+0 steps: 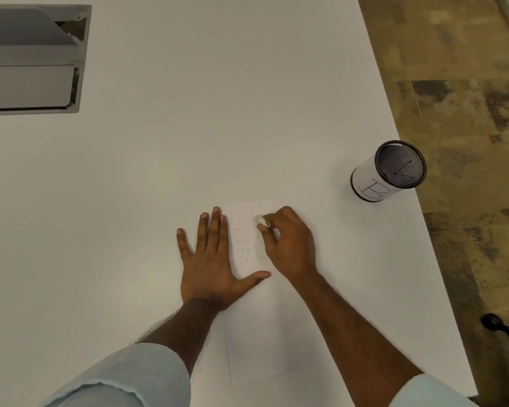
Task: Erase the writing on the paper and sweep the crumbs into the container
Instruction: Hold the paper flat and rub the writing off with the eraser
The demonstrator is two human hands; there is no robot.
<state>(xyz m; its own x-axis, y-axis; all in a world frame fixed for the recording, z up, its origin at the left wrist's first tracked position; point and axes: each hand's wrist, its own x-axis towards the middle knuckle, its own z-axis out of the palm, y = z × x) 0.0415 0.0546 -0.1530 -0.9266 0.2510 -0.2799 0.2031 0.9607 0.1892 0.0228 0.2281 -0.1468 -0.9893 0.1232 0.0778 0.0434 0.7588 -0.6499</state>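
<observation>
A white sheet of paper [262, 342] lies on the white table, with faint pencil lines of writing [246, 245] on its upper part. My left hand [209, 259] lies flat with fingers spread on the paper's left edge, its thumb across the sheet. My right hand [290, 245] pinches a small white eraser [260, 220] and presses it on the paper near the upper lines. A black mesh cup [390, 171] wrapped in white paper marked "B" stands upright to the right, near the table's edge, apart from both hands.
The white table [188, 142] stretches far ahead and to the left. A grey recessed cable box [33, 60] is set in it at the far left. The table's right edge [409, 160] runs diagonally, with patterned carpet beyond. A black chair part [500, 327] shows at lower right.
</observation>
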